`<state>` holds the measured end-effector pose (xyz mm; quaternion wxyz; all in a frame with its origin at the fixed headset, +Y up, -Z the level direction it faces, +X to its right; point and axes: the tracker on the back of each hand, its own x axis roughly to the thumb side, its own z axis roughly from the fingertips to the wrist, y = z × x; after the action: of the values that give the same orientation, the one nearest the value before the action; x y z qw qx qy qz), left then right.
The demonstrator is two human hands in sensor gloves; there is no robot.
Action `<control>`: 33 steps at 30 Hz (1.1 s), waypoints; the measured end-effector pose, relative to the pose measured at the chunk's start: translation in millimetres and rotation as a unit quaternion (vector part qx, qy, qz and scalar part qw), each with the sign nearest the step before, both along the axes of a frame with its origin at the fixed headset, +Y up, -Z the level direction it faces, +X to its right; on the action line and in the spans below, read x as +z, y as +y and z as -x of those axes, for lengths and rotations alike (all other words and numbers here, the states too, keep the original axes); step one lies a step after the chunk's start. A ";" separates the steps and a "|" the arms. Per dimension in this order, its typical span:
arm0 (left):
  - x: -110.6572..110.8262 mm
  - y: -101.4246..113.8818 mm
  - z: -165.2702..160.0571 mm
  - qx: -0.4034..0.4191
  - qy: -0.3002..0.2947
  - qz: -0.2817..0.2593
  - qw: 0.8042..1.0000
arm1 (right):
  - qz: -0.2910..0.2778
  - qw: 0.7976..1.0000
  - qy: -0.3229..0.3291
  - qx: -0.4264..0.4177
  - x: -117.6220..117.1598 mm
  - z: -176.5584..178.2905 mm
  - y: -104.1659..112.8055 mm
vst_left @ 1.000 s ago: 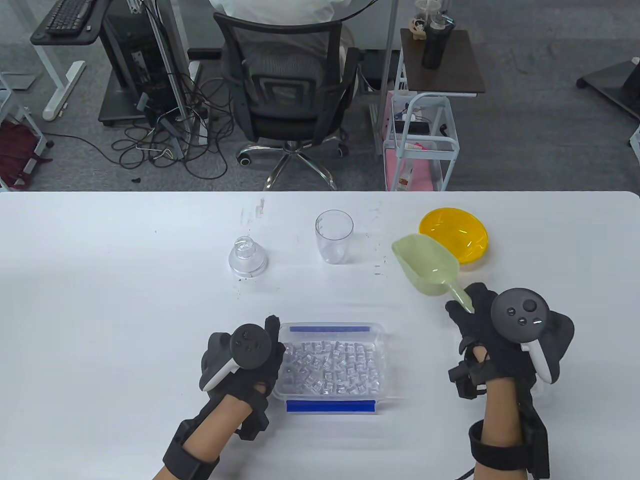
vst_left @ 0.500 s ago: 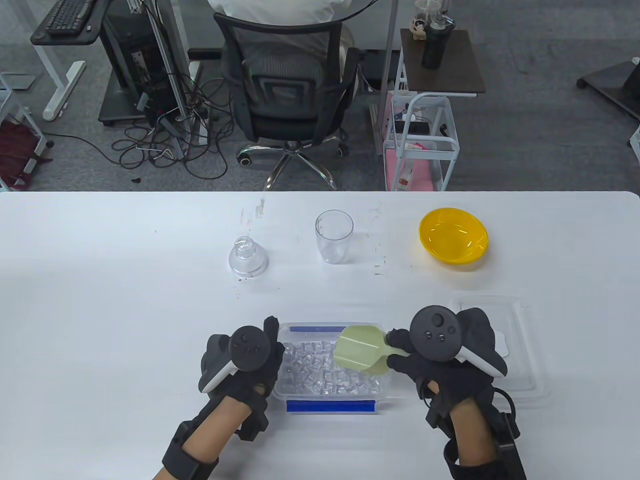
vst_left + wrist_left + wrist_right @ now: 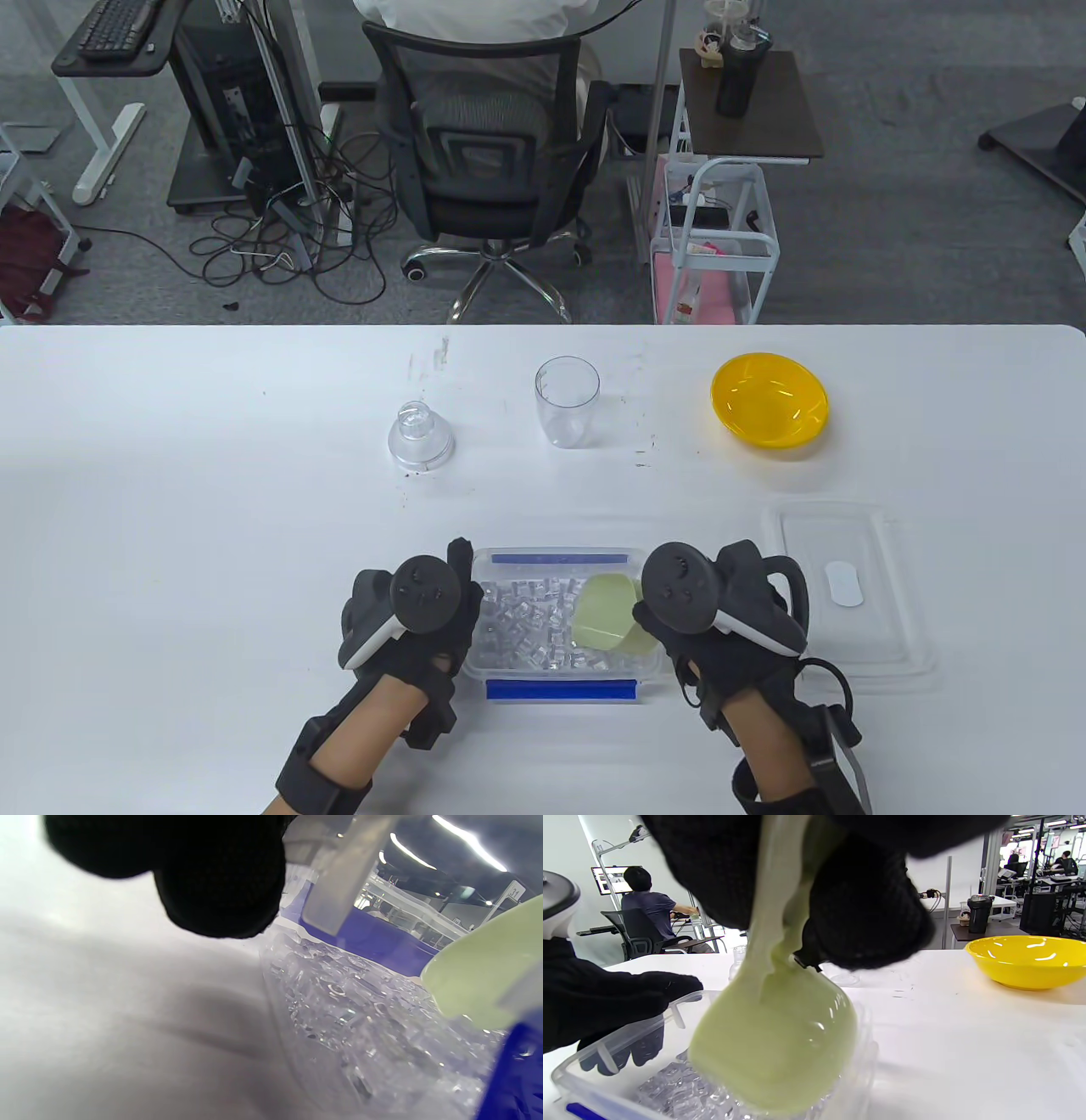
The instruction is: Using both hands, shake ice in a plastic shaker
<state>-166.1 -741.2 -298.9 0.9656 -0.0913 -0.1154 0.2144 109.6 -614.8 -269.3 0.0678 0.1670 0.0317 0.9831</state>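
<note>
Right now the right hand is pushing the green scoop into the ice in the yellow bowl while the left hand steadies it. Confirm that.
Not quite. The right hand is pushing the green scoop into the ice in the clear plastic container, not the yellow bowl, which shows no ice; the table view shows this. The left hand does steady the container.

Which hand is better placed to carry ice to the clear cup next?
Right hand: it grips the green scoop, already dipped in the ice box. Left hand only steadies that box.
</note>
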 end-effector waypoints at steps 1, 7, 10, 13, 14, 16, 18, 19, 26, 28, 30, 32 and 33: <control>0.0 0.0 0.0 0.000 0.000 0.000 1.000 | -0.001 1.000 0.001 0.000 0.3 0.6 -0.1; -0.2 0.2 -0.3 -0.004 -0.001 -0.001 1.000 | -0.005 1.000 0.010 0.021 8.6 9.1 1.8; -0.2 0.2 -0.3 -0.007 -0.001 -0.004 1.000 | 0.004 0.999 0.023 0.022 8.0 14.4 -1.3; -0.7 0.3 -0.4 -0.006 -0.004 -0.001 1.000 | 0.027 0.999 0.025 0.017 0.4 14.7 -9.3; -0.6 0.3 -0.4 -0.006 -0.004 -0.001 1.000 | 0.033 0.999 0.025 0.012 -2.0 14.1 -11.9; -0.7 0.5 -0.5 -0.007 -0.004 -0.001 1.000 | 0.048 0.998 0.027 -0.001 -6.1 12.4 -14.9; -0.7 0.5 -0.5 -0.009 -0.005 -0.001 1.000 | 0.061 0.998 0.029 -0.015 -11.8 8.7 -18.7; -0.8 0.5 -0.6 -0.009 -0.005 -0.001 1.000 | 0.069 0.997 0.031 -0.024 -14.5 7.0 -21.0; -0.9 0.4 -1.0 -0.009 -0.005 0.001 1.000 | 0.103 0.991 0.049 -0.075 -31.5 -0.5 -35.6; -1.0 0.3 -1.3 -0.009 -0.006 0.000 1.000 | 0.107 0.988 0.063 -0.094 -34.7 2.3 -42.4; -1.0 0.2 -1.2 -0.009 -0.006 0.001 1.000 | 0.112 0.987 0.064 -0.098 -37.2 0.5 -44.2; -1.2 0.1 -1.0 -0.006 -0.008 0.002 1.000 | 0.117 0.984 0.068 -0.111 -40.3 -0.7 -49.3; -1.2 0.0 -1.1 -0.005 -0.008 0.004 1.000 | 0.124 0.981 0.076 -0.124 -42.5 1.2 -55.0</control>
<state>-165.0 -741.2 -300.1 0.9653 -0.0971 -0.1221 0.2096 108.4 -669.8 -311.8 0.2072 0.2346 0.1377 0.9397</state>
